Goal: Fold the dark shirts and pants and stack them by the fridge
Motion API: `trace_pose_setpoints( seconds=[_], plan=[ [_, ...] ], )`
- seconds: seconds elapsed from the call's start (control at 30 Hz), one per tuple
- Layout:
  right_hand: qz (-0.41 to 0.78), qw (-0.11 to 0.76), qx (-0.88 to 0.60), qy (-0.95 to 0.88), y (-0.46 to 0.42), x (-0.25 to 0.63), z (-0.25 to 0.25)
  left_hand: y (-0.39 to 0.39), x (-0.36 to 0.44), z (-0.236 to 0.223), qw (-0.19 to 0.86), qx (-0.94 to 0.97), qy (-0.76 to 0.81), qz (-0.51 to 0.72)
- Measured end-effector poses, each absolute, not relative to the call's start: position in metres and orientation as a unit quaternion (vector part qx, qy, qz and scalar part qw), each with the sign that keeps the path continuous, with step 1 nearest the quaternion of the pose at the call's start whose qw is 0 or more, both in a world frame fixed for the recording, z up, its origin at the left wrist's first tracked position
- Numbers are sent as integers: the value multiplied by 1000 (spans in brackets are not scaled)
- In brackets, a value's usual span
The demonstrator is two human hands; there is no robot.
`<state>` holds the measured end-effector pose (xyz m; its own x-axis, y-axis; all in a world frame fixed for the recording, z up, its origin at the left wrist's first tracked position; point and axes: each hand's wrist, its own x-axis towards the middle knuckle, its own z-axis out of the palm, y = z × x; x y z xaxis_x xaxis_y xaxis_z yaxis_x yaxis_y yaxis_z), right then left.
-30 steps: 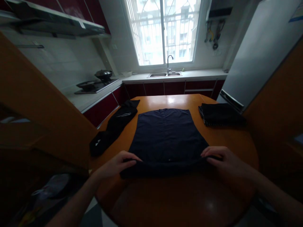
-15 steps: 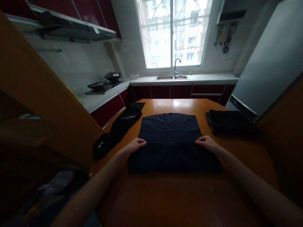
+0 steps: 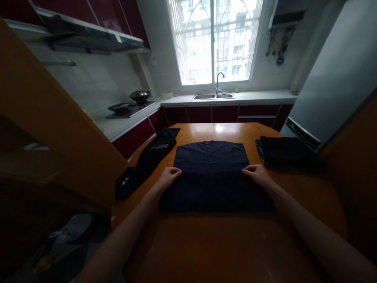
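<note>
A dark navy garment (image 3: 211,157) lies folded across the wooden table in front of me; its exact kind is hard to tell. My left hand (image 3: 169,176) pinches the fold at the garment's left side between thumb and fingers. On the opposite side my right hand (image 3: 257,173) pinches the same fold, roughly level with the left. Between the hands the fold runs nearly straight, and the nearer layer hangs or slopes toward me in shadow.
Left on the wooden table (image 3: 206,243) lies a long black garment (image 3: 147,159) with small white marks. A folded black cloth (image 3: 288,152) rests at the right. Beyond stand a counter with sink (image 3: 204,96), a stove with pans (image 3: 139,95) and a fridge (image 3: 332,74).
Both hands have moved slightly away from me and up, taking the pinched fold with them. The garment's near edge has shifted a little farther off.
</note>
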<state>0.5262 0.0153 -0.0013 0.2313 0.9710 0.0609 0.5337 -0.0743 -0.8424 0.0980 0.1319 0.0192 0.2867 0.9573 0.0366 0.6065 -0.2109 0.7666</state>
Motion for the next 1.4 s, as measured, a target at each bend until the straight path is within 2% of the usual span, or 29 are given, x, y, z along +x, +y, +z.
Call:
trace_pose_setpoints(
  seconds=[0.4, 0.67, 0.8, 0.9, 1.1, 1.23, 1.4],
  plan=[
    [224, 338, -703, -584, 58, 523, -12, 149, 114, -3, 247, 735, 571, 271],
    [185, 274, -707, -625, 60, 528, -1, 154, 119, 10, 203, 771, 554, 238],
    [67, 240, -709, -660, 54, 499, 10, 121, 162, 12, 126, 837, 483, 225],
    [-10, 211, -634, -744, 44, 450, 8, 91, 204, 0, 65, 908, 382, 160],
    [33, 152, -622, -768, 26, 386, -27, 69, 234, -33, -13, 931, 348, 112],
    [39, 140, -666, -732, 25, 399, -36, 71, 228, -35, -33, 928, 355, 111],
    [43, 110, -728, -676, 21, 439, -37, 80, 199, -27, -5, 909, 409, 86]
  ],
)
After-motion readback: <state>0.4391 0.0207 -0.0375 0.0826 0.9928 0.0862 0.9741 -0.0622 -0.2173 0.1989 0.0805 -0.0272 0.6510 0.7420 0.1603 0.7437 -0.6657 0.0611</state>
